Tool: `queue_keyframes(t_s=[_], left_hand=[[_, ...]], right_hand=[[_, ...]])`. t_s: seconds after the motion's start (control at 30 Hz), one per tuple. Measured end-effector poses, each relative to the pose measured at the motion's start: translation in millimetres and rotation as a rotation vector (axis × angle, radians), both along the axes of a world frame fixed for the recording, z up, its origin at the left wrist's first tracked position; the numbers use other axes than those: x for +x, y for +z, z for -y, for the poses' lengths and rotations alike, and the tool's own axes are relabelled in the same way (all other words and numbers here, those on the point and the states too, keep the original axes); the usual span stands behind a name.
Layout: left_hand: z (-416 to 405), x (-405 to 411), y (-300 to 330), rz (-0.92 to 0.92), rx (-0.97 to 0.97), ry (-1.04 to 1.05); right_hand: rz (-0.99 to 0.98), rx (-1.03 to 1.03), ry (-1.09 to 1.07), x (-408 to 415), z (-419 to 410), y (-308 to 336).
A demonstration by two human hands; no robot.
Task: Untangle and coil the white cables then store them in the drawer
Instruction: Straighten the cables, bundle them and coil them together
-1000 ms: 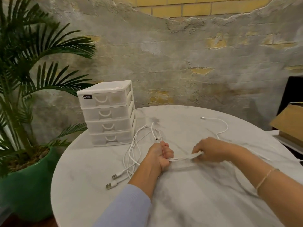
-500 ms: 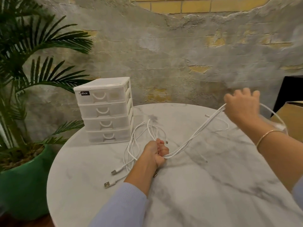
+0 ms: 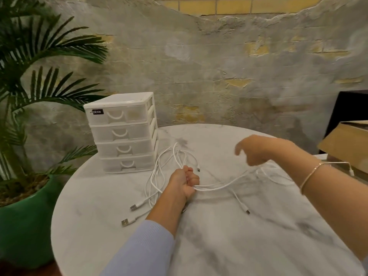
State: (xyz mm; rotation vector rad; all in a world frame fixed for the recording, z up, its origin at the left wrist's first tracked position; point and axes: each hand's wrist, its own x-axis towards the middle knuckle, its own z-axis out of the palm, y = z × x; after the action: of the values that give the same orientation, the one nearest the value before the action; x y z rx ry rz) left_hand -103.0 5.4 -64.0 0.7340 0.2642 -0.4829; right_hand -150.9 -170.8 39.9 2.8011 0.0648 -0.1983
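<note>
Several white cables (image 3: 159, 176) lie tangled on the round marble table (image 3: 219, 246), their USB plugs (image 3: 124, 223) near the front left. My left hand (image 3: 185, 182) grips a bunch of the cables in a fist. From it, slack strands (image 3: 225, 186) run right across the table to just under my right hand (image 3: 256, 150), which is blurred and hovers low over the table. I cannot see whether its fingers hold a strand. One strand (image 3: 342, 163) trails past my right wrist. The white four-drawer unit (image 3: 119, 132) stands at the back left with all its drawers shut.
A palm in a green pot (image 3: 23, 226) stands left of the table, with fronds reaching toward the drawer unit. A cardboard box (image 3: 346, 142) and a dark object (image 3: 350, 108) sit at the right edge. A rough plaster wall is close behind.
My right hand, which had raised a strand high to the right, has dropped down and left toward the table. The strands now sag slack on the marble. My left fist stayed put.
</note>
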Motion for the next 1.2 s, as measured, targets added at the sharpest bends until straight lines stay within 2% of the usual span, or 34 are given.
queue_keyframes(t_s=[0.07,0.13,0.27,0.47,0.53,0.63,0.83,1.1,1.2], left_hand=[[-1,2,-1,0.000,-0.024,-0.001],[-1,3,-1,-0.003,-0.034,-0.001],[2,1,0,-0.022,-0.057,-0.015],[8,-3,1,-0.017,-0.036,-0.053],[8,-3,1,-0.014,-0.022,-0.052],[3,0,0,-0.006,0.015,-0.023],[18,-9,4,-0.011,0.009,-0.052],[12,-7,3,-0.019,0.033,-0.032],[8,-6,3,-0.017,0.070,-0.028]], right_hand=[[0.068,0.291,0.141,-4,-21,-8],[-0.001,0.502,0.205,-11,-39,-24],[-0.050,0.581,0.252,-10,-48,-55],[-0.098,0.570,0.176,-11,-36,-45],[-0.139,0.487,0.120,-10,-32,-42],[-0.158,0.213,0.049,-5,-14,-35],[0.038,-0.071,-0.091,-3,1,-14],[0.144,-0.354,-0.223,13,4,-29],[0.171,-0.445,-0.349,7,25,-20]])
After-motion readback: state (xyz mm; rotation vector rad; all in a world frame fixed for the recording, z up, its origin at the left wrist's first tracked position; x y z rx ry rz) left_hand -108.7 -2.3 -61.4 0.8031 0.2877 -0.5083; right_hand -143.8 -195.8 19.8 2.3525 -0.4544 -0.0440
